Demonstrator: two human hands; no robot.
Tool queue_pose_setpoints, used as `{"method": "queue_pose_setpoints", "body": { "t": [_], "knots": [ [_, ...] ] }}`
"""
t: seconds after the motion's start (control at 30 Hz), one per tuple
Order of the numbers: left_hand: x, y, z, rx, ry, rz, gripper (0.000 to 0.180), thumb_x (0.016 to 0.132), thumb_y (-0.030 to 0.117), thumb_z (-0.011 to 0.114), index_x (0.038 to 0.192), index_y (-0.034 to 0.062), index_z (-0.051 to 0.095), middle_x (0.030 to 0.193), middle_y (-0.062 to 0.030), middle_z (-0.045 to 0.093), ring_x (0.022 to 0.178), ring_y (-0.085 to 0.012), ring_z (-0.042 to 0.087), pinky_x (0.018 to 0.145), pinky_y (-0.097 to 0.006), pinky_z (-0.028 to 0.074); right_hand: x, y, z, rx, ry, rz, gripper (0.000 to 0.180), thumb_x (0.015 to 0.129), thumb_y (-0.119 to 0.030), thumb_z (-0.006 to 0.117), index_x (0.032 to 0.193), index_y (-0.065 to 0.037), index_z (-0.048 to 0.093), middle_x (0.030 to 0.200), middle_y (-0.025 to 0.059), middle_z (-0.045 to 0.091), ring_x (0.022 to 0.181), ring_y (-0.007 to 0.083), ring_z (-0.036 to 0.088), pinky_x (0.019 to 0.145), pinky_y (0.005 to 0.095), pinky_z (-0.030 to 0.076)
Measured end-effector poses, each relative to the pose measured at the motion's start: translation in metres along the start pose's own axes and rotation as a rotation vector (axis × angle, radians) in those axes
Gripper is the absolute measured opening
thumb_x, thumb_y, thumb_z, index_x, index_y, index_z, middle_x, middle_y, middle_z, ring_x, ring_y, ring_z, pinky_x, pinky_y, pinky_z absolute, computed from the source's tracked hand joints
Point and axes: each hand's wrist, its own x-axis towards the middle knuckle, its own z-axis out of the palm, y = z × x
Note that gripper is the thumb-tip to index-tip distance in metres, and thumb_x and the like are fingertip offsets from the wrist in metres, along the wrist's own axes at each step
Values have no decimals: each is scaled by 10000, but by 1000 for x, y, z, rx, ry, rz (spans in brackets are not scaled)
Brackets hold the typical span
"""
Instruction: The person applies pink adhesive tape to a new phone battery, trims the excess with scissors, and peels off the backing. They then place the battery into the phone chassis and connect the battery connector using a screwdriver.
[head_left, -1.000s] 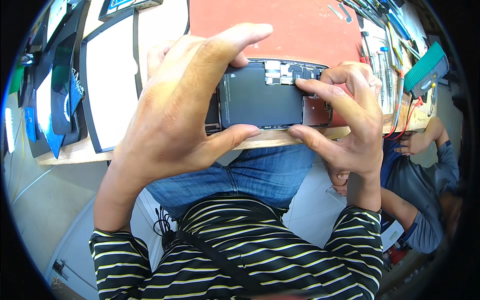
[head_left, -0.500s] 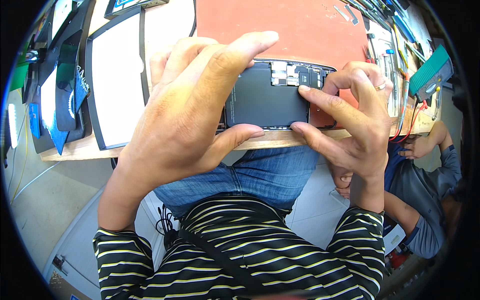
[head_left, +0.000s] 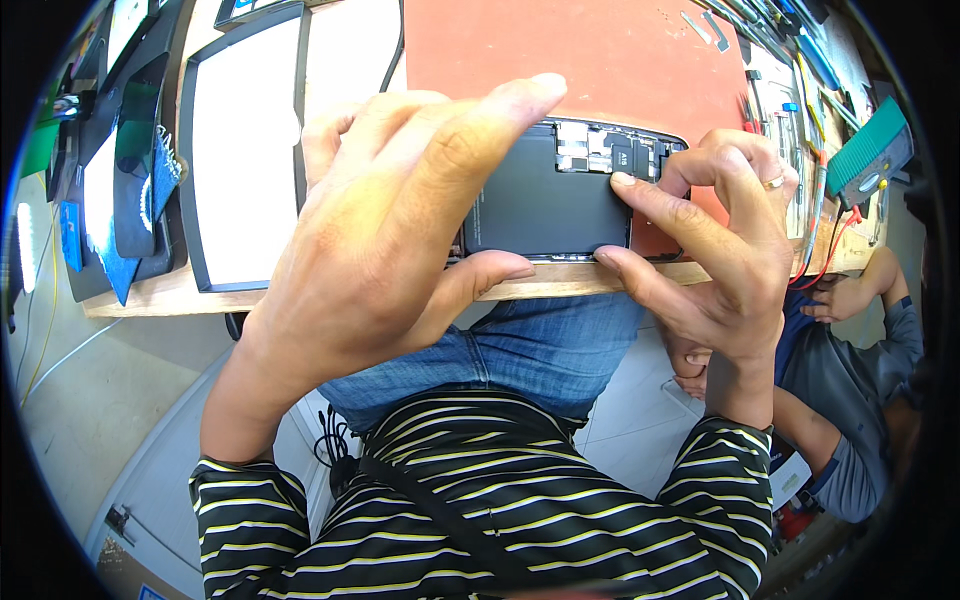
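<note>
An opened smartphone (head_left: 660,150) lies sideways at the near edge of a reddish-brown work mat, its insides bare. A large black battery (head_left: 550,215) fills most of the visible part, with silver plates and small boards beyond it. Over the phone's left end is my left hand (head_left: 375,215), its thumb along the near rim and its index finger raised; its other fingers are partly hidden. My right hand (head_left: 725,235) grips the right part, thumb at the near rim and index fingertip on the battery's right edge. Its remaining fingers curl by the far right corner.
The mat (head_left: 570,55) covers the table's middle. A shallow black-rimmed tray (head_left: 245,160) stands at left. Tweezers and pen-like tools (head_left: 800,50) lie at far right, near a green-and-grey device (head_left: 865,150) with red leads. Another person's arm (head_left: 850,300) is at right.
The view has shifted slightly, so the table and phone sit a little further right. Both hands keep nearly the same hold on the phone.
</note>
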Motion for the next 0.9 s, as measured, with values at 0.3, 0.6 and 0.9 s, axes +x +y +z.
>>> {"method": "queue_pose_setpoints", "body": {
  "t": [0.3, 0.6, 0.9],
  "knots": [
    [-13, -3, -9, 19, 100, 28, 796, 734, 48, 841, 1436, -22, 471, 1337, -159, 667, 1193, -277, 637, 1069, -404, 385, 1, -1, -1, -1, -10, -9, 496, 580, -228, 882, 1044, -77, 795, 907, 59, 581, 939, 275, 555, 889, 432, 389],
    [-24, 2, -10, 87, 55, 38, 594, 793, -70, 670, 1369, -26, 533, 1359, -141, 670, 1172, -269, 625, 1039, -416, 360, -1, 2, 5, 117, 37, 30, 498, 582, -225, 885, 1045, -71, 786, 913, 72, 599, 924, 272, 571, 892, 411, 397],
    [-25, 11, -6, 176, -3, 14, 463, 756, 199, 802, 1203, 107, 722, 1245, -43, 686, 1122, -272, 579, 978, -439, 344, 2, 5, 1, 64, 10, -10, 486, 587, -242, 889, 1036, -83, 791, 892, 63, 584, 892, 262, 565, 875, 409, 385]
  ]
}}
